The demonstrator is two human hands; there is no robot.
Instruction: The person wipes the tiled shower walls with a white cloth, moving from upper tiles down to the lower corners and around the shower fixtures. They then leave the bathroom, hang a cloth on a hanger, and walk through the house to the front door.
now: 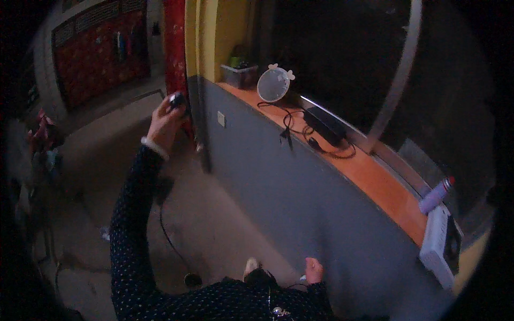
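Note:
My left hand (162,128) is raised, with the arm stretched out ahead beside a red and yellow doorway edge. Its fingers are closed round a small dark rounded object (176,100) with a pale glint on top; its kind does not show. Low down, near the grey wall, my right hand (314,270) is held close to my body, fingers curled. A small white bit (303,277) shows beside it, and a thin dark cord runs nearby. Whether the hand grips either is hard to tell in the dim light.
An orange ledge (364,174) tops the grey wall at right. It bears a round mirror (273,84), a plastic box (239,76), a dark device (325,126) with cables, a purple bottle (436,196) and a white keyboard-like thing (436,243). A cord (170,242) lies on the floor.

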